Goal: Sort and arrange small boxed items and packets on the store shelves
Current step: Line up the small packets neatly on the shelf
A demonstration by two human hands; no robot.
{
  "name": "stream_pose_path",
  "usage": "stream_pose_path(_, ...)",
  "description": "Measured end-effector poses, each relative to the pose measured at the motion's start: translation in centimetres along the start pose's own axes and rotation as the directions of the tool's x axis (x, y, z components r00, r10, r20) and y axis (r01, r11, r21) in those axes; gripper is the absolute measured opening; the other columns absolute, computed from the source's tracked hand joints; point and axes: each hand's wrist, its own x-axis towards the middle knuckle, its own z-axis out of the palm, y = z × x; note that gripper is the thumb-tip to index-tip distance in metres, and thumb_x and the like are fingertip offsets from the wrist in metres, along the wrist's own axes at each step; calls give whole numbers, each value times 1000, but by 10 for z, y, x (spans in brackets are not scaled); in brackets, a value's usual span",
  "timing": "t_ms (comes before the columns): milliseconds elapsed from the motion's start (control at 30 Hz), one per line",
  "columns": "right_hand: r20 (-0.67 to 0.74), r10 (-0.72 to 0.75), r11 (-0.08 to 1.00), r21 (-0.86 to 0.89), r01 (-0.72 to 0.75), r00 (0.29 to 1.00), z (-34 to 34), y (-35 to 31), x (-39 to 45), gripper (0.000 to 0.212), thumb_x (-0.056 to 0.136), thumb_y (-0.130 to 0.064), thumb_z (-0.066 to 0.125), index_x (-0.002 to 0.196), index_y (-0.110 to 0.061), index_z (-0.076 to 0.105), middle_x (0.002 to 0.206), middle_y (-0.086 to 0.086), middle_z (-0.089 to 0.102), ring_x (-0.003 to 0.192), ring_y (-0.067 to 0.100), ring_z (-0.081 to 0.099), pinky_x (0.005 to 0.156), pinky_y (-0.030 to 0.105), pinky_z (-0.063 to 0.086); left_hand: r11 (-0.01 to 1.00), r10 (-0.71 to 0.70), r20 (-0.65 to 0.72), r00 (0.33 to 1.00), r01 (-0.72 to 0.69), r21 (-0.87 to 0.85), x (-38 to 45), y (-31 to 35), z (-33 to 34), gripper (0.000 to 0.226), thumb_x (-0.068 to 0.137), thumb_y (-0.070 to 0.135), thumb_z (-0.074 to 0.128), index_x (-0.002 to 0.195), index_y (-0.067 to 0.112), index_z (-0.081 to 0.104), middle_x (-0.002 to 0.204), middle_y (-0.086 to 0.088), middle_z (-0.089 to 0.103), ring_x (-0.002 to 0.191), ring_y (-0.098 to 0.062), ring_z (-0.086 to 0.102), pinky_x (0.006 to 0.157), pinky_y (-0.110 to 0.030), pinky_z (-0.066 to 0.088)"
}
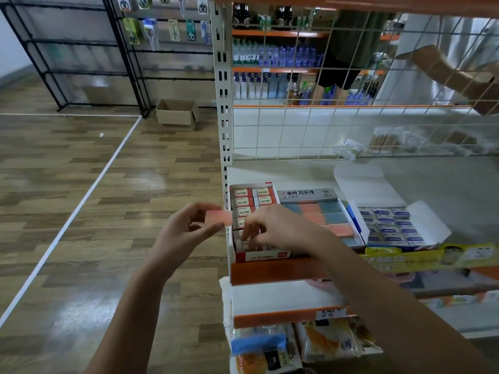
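Note:
A red and white display box (260, 255) of small 2B erasers stands at the left end of the white shelf (297, 174). My left hand (186, 230) pinches a small pink eraser (219, 216) just left of the shelf upright. My right hand (272, 230) reaches down into the front of that box, fingers curled onto the small erasers (248, 242) inside; what it holds is hidden. Beside it sit a grey box (318, 211) of pink and blue erasers and a white box (388, 228) of blue-labelled erasers.
A wire grid (310, 125) backs the shelf; behind it another person (348, 49) stands by bottle shelves. Snack packets (297, 346) fill the lower shelf and yellow packets (421, 259) lie to the right. A cardboard box (176, 114) sits on the wooden floor.

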Motion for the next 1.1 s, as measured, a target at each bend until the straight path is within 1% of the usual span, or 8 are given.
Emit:
stream_pose_path(100,-46,-39,997,-72,35,998,2,-1,-1,18,88,-13,62,104,-17,70,94,-9,55,74,-2,46,59,7,33,1000,15,3,1000,-15,10,-1,0,1,34,71,26,68,103,19,62,95,0,66,86,-13,64,74,-26,54)
stream_pose_path(300,-107,-78,988,-141,63,991,7,-2,-3,22,90,-11,58,107,-18,70,105,-3,64,83,-1,45,60,5,28,1000,11,28,1000,-12,25,-2,-1,3,31,72,25,67,103,20,62,99,0,65,89,-14,63,73,-27,53)
stream_pose_path(567,-35,-66,987,-146,60,997,2,-8,-2,21,91,-8,55,106,-12,69,107,1,63,97,12,58,85,23,46,1000,-6,44,999,6,8,0,-2,7,31,72,26,67,102,22,63,99,2,66,91,-16,64,75,-30,54)
stream_pose_path(667,-24,-67,984,-164,62,997,3,-8,-3,22,91,-7,53,108,-12,66,110,3,61,99,14,57,89,31,49,1000,-6,56,998,6,11,1,-1,7,32,72,27,67,103,22,63,98,2,67,90,-17,64,75,-31,54)
stream_pose_path(833,13,-60,984,-165,61,998,2,-5,-3,22,89,-12,58,112,-14,60,113,3,60,99,13,54,87,31,47,1000,-3,41,999,2,26,3,1,6,32,72,29,67,103,24,62,96,7,67,90,-14,64,74,-27,54)
stream_pose_path(933,66,-29,985,-168,40,997,0,-3,1,26,90,-11,57,116,-13,58,118,4,57,103,15,52,82,24,41,999,-2,38,999,1,33,4,2,5,32,73,29,67,104,25,62,96,9,67,91,-14,64,73,-26,53)
stream_pose_path(1000,92,-18,989,-142,31,996,-2,-3,2,25,91,-15,56,116,-13,58,117,2,56,98,11,50,78,21,37,999,-1,36,999,-1,36,3,1,4,31,73,28,66,103,25,62,96,10,66,90,-14,64,73,-26,53)
stream_pose_path(1100,93,-7,1000,-29,9,996,-8,-1,0,23,91,-19,58,113,-16,60,108,-3,56,91,10,55,71,19,43,1000,2,30,1000,-3,31,3,1,3,31,73,27,67,103,24,62,95,8,67,90,-14,64,73,-25,53)
